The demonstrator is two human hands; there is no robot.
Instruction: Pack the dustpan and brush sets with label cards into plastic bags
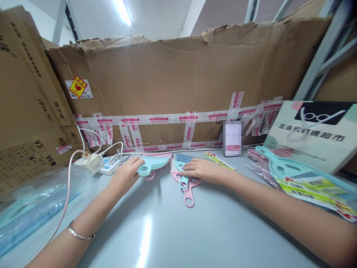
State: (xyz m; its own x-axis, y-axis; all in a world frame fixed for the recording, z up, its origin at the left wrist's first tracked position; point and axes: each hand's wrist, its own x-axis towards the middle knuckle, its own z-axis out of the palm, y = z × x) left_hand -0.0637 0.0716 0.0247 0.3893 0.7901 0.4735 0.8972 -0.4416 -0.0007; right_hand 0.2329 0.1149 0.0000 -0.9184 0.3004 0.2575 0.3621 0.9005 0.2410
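Note:
My left hand (126,173) is closed on a turquoise dustpan (154,162), gripping it near its handle end. Directly beneath or behind it a pink dustpan (150,176) shows at the edges. To the right, my right hand (199,169) lies over a small turquoise brush (183,181), fingers bent across it; the thumb is hidden. The brush has grey-blue bristles and rests on another pink piece, seemingly a dustpan (189,197), whose ringed handle points toward me. A yellow-green printed card (220,160) lies just behind my right hand.
At the right lie more turquoise and pink dustpans (267,152) with printed cards, before a paper bag (312,137). A phone (233,138) leans against the large taped carton (167,82). Left are a power strip (110,166), a white cable (67,193) and plastic-wrapped goods (36,212).

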